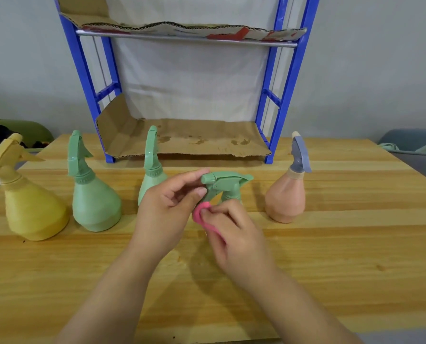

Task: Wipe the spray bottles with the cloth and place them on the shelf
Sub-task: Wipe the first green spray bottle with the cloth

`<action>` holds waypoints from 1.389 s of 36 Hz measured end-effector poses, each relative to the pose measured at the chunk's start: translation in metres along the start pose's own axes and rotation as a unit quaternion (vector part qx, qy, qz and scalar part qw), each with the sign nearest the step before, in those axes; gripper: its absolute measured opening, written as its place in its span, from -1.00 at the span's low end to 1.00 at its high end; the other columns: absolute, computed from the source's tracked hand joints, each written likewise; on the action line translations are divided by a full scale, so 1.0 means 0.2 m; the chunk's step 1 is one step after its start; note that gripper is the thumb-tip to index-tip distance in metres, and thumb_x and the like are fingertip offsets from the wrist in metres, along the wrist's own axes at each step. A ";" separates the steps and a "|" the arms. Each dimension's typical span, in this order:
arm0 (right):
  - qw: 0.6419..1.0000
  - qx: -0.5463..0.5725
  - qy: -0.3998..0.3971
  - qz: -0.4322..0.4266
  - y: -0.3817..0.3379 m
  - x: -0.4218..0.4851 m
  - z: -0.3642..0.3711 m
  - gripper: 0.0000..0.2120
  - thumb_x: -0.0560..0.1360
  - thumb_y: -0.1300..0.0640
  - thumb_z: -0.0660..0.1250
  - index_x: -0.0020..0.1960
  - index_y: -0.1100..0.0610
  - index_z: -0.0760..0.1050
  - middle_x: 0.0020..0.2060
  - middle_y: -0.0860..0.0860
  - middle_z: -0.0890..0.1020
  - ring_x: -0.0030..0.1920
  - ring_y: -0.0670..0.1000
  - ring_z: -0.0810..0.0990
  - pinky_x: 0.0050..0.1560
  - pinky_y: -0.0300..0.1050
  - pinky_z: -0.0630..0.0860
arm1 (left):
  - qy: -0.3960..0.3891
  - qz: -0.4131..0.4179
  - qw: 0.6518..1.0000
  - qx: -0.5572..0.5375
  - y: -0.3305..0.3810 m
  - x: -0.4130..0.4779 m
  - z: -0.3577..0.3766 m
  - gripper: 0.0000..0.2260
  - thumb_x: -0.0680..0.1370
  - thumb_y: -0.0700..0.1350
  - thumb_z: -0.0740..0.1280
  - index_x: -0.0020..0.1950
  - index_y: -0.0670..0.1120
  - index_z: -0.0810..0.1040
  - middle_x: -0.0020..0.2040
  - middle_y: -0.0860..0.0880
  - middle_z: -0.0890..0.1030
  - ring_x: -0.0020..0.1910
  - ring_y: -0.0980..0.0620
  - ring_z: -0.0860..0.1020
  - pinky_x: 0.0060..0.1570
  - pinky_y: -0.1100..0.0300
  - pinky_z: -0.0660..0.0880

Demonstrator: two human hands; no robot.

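At the table's centre a green spray bottle (225, 182) shows only its trigger head; its body is hidden behind my hands. My left hand (167, 207) pinches the nozzle end of that head. My right hand (234, 232) presses a pink cloth (202, 214) against the trigger just below the head. On the wooden table (331, 256) stand a yellow bottle (30, 202), two more green bottles (92, 194) (152, 170) and a peach bottle with a blue-grey head (287, 192). The blue shelf (279, 135) stands behind them, lined with cardboard (194, 140).
The shelf's upper level (187, 36) has a metal rail and a cardboard liner. A green cushion or bag (15, 132) lies past the table's left edge, and a grey-blue container (415, 142) sits at the far right.
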State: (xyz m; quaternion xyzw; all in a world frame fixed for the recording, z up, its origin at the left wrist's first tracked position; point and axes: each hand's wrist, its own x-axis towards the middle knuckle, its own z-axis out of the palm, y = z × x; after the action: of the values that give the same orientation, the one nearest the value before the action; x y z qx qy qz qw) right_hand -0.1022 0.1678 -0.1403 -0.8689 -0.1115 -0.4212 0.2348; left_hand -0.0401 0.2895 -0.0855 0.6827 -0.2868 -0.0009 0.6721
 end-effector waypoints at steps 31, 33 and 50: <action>0.945 0.127 0.090 0.287 0.04 0.05 -0.15 -0.77 0.43 0.19 0.45 -0.09 -0.12 0.53 -0.08 -0.08 0.60 -0.01 -0.22 0.54 -0.01 -0.45 0.42 | 0.010 0.032 0.998 0.045 -0.03 0.02 0.10 -0.76 0.52 -0.19 0.36 0.00 0.17 0.49 -0.11 0.25 0.63 -0.10 0.25 0.60 -0.06 0.33 0.53; 0.919 0.166 0.098 0.345 0.03 0.05 -0.16 -0.78 0.43 0.17 0.45 -0.08 -0.14 0.53 -0.08 -0.15 0.63 -0.01 -0.23 0.57 -0.01 -0.37 0.48 | 0.008 0.032 0.998 0.044 -0.03 0.02 0.10 -0.75 0.52 -0.19 0.35 0.00 0.18 0.49 -0.11 0.24 0.63 -0.10 0.23 0.61 -0.04 0.29 0.55; 0.819 0.316 0.049 0.476 0.10 0.06 -0.23 -0.87 0.45 0.19 0.42 -0.01 0.06 0.63 -0.10 -0.03 0.70 -0.04 -0.02 0.66 -0.01 -0.11 0.59 | -0.012 0.033 0.998 0.042 -0.02 0.05 0.09 -0.76 0.55 -0.23 0.30 0.04 0.12 0.51 -0.07 0.15 0.65 -0.03 0.25 0.61 0.00 0.37 0.51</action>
State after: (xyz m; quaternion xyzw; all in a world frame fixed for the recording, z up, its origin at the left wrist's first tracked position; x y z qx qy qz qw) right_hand -0.1182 0.1280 -0.1124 -0.6699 0.2006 -0.2408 0.6731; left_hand -0.0376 0.2688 -0.0879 0.7006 -0.3171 0.0257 0.6387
